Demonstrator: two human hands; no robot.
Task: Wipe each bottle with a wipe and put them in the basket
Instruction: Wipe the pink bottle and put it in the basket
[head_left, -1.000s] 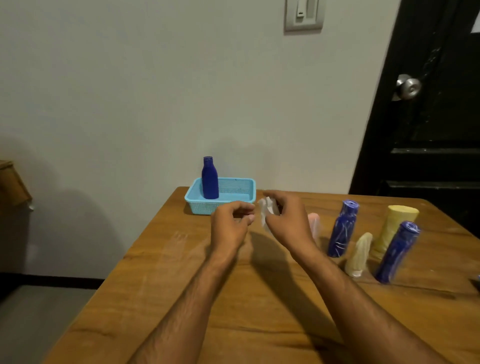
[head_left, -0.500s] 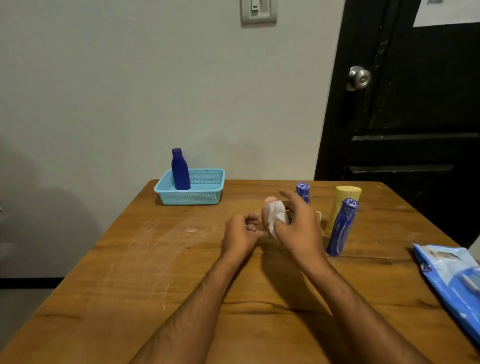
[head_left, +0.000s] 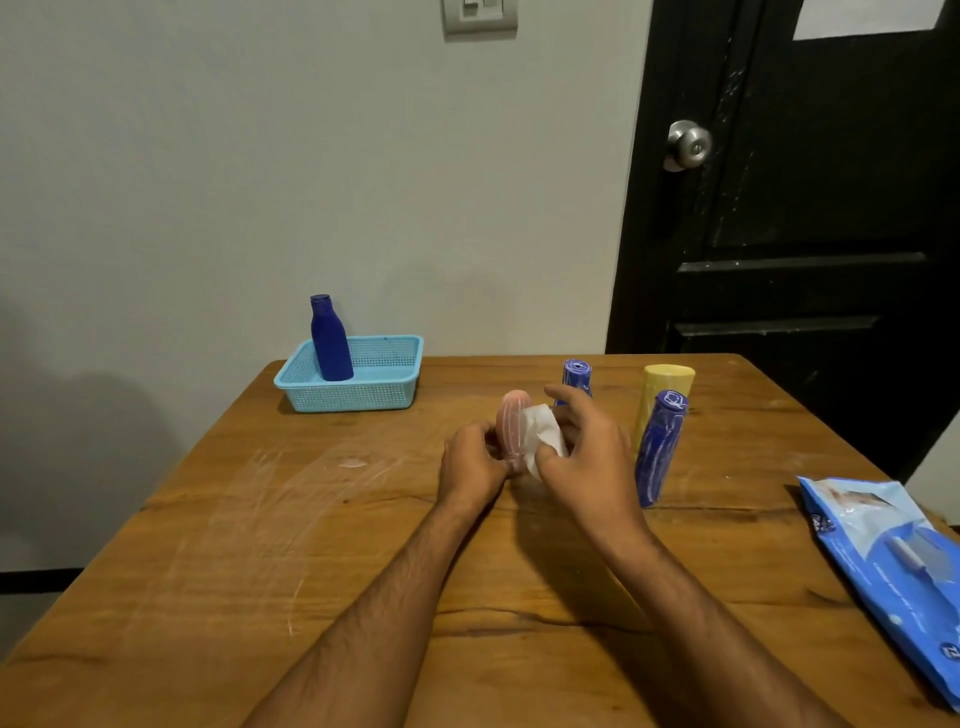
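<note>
At mid-table, left hand (head_left: 470, 462) curled round pink bottle (head_left: 511, 425), right hand (head_left: 587, 457) pinching white wipe (head_left: 543, 439) against it.

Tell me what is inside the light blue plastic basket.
One dark blue plastic bottle stands upright inside the light blue plastic basket, near its left end. The basket's near wall hides part of its floor, so the rest cannot be checked.

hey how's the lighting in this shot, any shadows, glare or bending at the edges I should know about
Head view: dim, warm indoor light; the forearms cast soft shadows on the scratched wooden table, with a broad one on the grey wall left of the light blue mesh basket. A faint sheen marks the round metal doorknob. Wide-angle bending tilts the black door's frame.
</note>
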